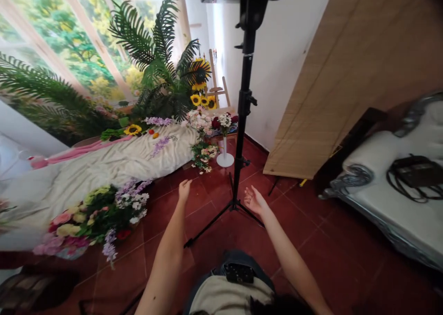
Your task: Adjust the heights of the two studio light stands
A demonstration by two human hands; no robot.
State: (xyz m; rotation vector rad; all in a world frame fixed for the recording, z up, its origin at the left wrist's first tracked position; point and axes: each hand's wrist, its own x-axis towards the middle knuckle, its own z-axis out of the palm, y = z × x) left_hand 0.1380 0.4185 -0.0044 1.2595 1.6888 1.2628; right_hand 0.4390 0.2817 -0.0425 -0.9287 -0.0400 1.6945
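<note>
My left hand (184, 190) is held out over the red floor with its fingers curled closed, and nothing shows in it. To the right, my right hand (254, 199) hovers palm up beside the lower pole, its fingers loosely bent and apart, holding nothing visible. Between and just beyond my hands stands a black tripod stand (240, 135) with its legs spread on the floor. Neither hand clearly touches it. A dark boxy head, cut off by the top edge, sits on the pole. Behind it, a white vase (224, 159) holds pale flowers.
A cloth-draped bench (121, 160) with flowers lies left. Nearer is a flower arrangement (93, 213). Palm fronds (152, 43) and sunflowers (203, 100) stand by the window backdrop. A bamboo blind (311, 98) leans at right, near a white sofa (384, 181) bearing a dark bag (420, 172).
</note>
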